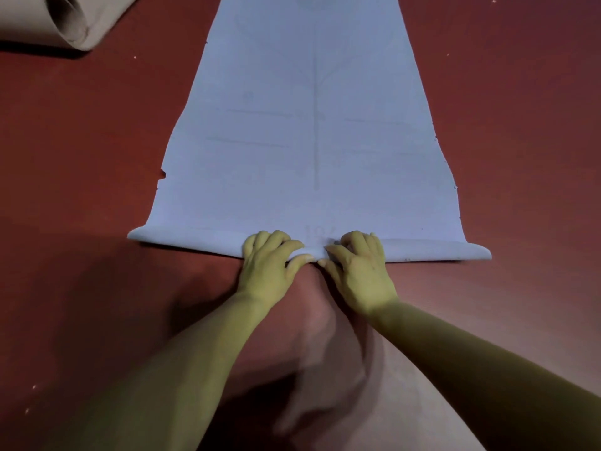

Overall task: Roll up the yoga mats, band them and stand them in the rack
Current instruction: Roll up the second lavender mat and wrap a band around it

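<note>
The left hand and right hand sit side by side at the middle of the mat's near edge. Each curls its fingers over the first thin turn, thumbs at its near side, so both grips are closed on the mat. The turn spans the mat's full width, and beyond it the mat lies flat on the floor. To roll well, I judge the hands should spread toward the mat's two sides, keep the core tight and push evenly so it does not cone. A grey roll lies well off the mat's far left.
</note>
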